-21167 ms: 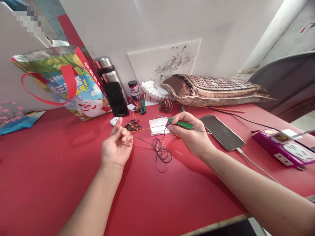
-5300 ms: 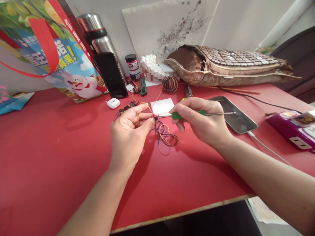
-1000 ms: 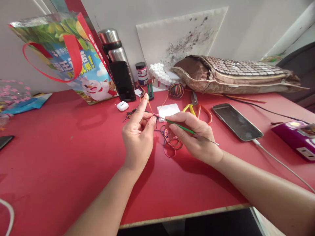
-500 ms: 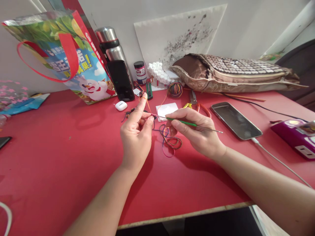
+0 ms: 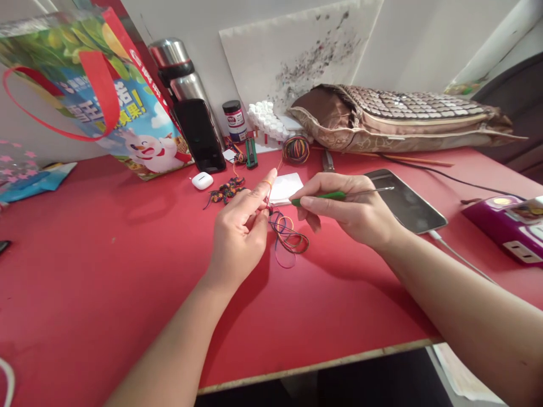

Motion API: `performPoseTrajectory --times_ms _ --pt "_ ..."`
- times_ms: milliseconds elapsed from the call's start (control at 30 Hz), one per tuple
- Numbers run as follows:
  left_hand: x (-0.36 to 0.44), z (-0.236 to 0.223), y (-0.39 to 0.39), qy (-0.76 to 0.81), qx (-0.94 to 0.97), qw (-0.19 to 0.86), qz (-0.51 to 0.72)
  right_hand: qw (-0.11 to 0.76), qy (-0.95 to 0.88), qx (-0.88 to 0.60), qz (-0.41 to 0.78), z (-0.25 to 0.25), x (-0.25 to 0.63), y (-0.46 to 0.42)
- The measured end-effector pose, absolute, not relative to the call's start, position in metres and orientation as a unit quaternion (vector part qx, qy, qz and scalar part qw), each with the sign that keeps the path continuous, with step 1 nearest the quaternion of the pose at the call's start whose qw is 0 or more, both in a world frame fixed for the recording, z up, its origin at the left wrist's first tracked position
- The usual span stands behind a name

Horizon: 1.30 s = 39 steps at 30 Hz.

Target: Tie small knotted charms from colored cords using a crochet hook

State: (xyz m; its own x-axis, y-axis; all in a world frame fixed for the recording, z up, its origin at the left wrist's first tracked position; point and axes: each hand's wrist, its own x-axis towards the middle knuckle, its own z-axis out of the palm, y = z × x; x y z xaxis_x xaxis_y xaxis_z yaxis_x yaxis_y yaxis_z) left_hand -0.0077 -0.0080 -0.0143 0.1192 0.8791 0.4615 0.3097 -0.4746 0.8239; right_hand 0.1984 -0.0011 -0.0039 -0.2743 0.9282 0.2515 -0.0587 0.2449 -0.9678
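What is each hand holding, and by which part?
Right hand: crochet hook, by its green handle. Left hand: small dark yarn piece, its gripped part hidden.

There are two hands: one left hand [image 5: 240, 234] and one right hand [image 5: 354, 212]. There is one green-handled hook [image 5: 326, 196], one large cord ball [image 5: 296, 150], at least two phones [image 5: 199, 135], one shopping bag [image 5: 76, 99], one steel flask [image 5: 185, 85], one jar [image 5: 235, 120], one white earbud case [image 5: 202, 181], one purple power block [image 5: 500, 229], one cushion [image 5: 403, 116] and one red table [image 5: 139, 271].

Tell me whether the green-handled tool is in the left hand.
No, the right hand grips the green-handled tool between thumb and fingers.
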Motion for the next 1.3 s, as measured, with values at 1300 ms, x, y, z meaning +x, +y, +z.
performPoseTrajectory --times_ms 1300 --pt "-0.014 -0.008 -0.006 0.382 0.668 0.407 0.493 0.487 -0.552 -0.347 0.582 -0.002 0.206 0.001"
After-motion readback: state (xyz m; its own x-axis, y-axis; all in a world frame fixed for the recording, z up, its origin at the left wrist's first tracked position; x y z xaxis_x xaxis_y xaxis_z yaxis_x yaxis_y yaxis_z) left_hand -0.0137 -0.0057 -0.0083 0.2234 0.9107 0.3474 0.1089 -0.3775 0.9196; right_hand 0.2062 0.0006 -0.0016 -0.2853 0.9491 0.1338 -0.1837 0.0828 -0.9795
